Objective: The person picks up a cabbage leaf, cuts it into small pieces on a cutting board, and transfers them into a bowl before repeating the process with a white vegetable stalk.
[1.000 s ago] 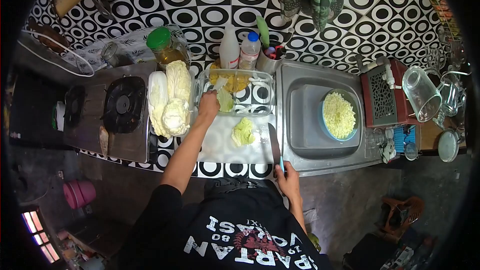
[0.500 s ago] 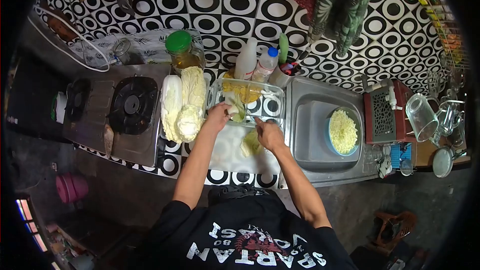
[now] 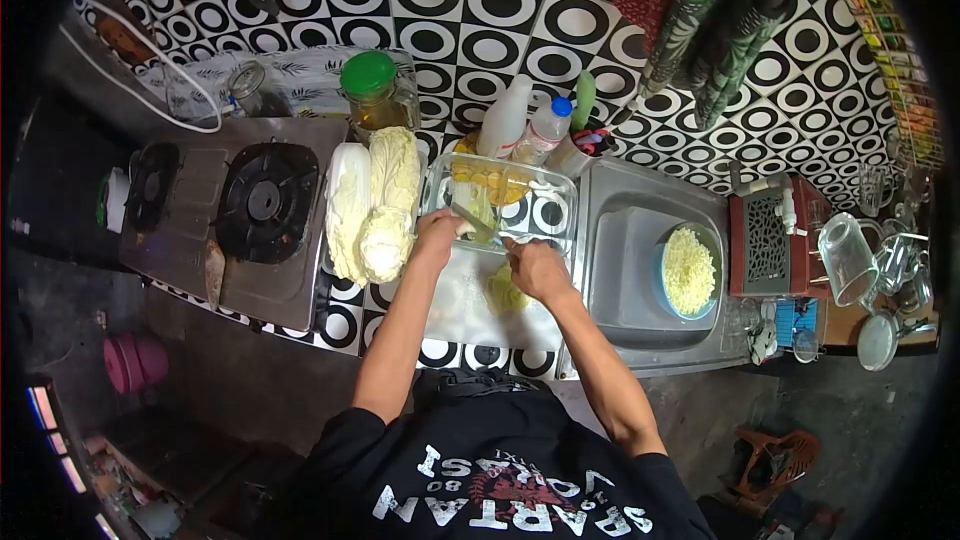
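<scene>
My right hand (image 3: 541,268) grips a knife (image 3: 474,220), whose blade points left over the near rim of a clear glass dish (image 3: 567,208). Close to the blade's tip, my left hand (image 3: 436,236) is closed on a pale piece of cabbage (image 3: 466,229), partly hidden by the fingers. Pale green cabbage shows in or behind the dish under the knife. A cabbage leaf piece (image 3: 508,292) lies on the whitish cutting board (image 3: 452,302) below my right hand. Left of my left hand are whole napa cabbages (image 3: 347,210), one with its cut end towards me (image 3: 386,246).
A gas stove (image 3: 200,270) is at the left. To the right, a blue bowl of chopped cabbage (image 3: 690,272) stands in the metal sink (image 3: 622,325). Behind the dish are a green-lidded jar (image 3: 372,105), a white bottle (image 3: 506,120) and a blue-capped bottle (image 3: 542,132).
The knife blade now shows clearly, reaching left to the cabbage piece at my left hand. Both hands stay near the dish's front rim. The whole view has shifted slightly.
</scene>
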`<action>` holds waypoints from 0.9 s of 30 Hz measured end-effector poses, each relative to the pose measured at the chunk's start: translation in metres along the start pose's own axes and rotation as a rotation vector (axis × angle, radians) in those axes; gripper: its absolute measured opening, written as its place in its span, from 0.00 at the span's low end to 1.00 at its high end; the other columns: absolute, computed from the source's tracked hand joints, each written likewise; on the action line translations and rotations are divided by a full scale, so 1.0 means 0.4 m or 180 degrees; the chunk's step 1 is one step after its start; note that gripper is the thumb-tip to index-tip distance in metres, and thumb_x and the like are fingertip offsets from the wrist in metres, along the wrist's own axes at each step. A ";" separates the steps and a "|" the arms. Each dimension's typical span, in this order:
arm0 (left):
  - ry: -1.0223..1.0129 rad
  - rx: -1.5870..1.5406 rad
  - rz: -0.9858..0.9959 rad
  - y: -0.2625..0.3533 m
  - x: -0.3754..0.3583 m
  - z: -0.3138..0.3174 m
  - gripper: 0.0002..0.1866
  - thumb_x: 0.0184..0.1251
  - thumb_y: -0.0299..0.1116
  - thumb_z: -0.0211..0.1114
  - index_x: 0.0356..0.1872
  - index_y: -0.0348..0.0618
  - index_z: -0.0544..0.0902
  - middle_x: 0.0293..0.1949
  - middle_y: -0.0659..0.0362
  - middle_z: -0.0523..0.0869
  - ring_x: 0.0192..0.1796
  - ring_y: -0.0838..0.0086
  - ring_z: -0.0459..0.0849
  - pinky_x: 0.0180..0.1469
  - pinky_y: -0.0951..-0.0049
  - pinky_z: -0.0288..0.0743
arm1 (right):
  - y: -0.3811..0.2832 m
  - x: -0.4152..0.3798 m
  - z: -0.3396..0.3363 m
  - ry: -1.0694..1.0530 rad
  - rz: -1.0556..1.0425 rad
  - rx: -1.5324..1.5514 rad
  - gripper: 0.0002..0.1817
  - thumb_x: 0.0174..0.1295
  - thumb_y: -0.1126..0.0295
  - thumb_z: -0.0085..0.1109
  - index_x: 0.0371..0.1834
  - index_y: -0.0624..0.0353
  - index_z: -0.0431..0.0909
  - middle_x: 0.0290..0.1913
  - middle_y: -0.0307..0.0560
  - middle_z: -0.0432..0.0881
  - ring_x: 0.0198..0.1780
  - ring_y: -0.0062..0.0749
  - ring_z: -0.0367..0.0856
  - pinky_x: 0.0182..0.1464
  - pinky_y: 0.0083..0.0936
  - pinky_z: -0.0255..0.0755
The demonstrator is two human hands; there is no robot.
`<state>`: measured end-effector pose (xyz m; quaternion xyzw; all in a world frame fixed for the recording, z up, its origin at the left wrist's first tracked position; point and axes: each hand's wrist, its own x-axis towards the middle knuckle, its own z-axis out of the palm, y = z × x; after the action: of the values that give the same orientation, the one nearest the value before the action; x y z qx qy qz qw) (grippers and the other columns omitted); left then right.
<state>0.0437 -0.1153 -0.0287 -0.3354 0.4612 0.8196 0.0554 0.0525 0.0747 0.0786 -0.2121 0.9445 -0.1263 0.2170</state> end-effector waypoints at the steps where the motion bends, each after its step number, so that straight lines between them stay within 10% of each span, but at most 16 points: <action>1: -0.0031 0.0121 0.0051 0.009 -0.004 0.004 0.14 0.52 0.18 0.61 0.42 0.31 0.78 0.32 0.59 0.79 0.30 0.77 0.75 0.32 0.79 0.66 | -0.008 -0.009 -0.002 -0.0019 -0.0020 -0.0015 0.20 0.60 0.68 0.49 0.56 0.46 0.75 0.36 0.59 0.81 0.39 0.53 0.80 0.43 0.44 0.74; 9: 0.0072 0.0582 0.0194 0.028 -0.055 0.047 0.13 0.54 0.19 0.61 0.43 0.30 0.79 0.30 0.61 0.79 0.27 0.80 0.73 0.28 0.80 0.63 | -0.019 0.049 0.024 0.0162 0.0272 -0.0116 0.22 0.59 0.71 0.46 0.58 0.48 0.73 0.38 0.63 0.79 0.38 0.54 0.81 0.42 0.44 0.75; 14: 0.0154 0.0764 0.0668 0.058 -0.084 0.042 0.22 0.53 0.21 0.62 0.51 0.26 0.75 0.40 0.53 0.83 0.40 0.74 0.80 0.47 0.78 0.71 | -0.016 0.027 0.050 0.0425 0.0422 -0.0023 0.22 0.60 0.70 0.46 0.60 0.48 0.72 0.38 0.64 0.80 0.38 0.54 0.81 0.43 0.45 0.75; 27: 0.0780 0.2909 0.1957 0.084 -0.076 0.074 0.18 0.47 0.22 0.62 0.44 0.36 0.81 0.34 0.47 0.86 0.35 0.61 0.86 0.40 0.69 0.78 | 0.081 -0.055 0.061 0.1088 0.0680 0.1838 0.20 0.61 0.67 0.53 0.58 0.54 0.74 0.40 0.63 0.81 0.44 0.50 0.81 0.49 0.34 0.71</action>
<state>0.0387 -0.1042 0.0241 -0.2203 0.8488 0.4701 -0.1004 0.0708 0.1096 0.0544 -0.0177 0.9093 -0.3985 0.1188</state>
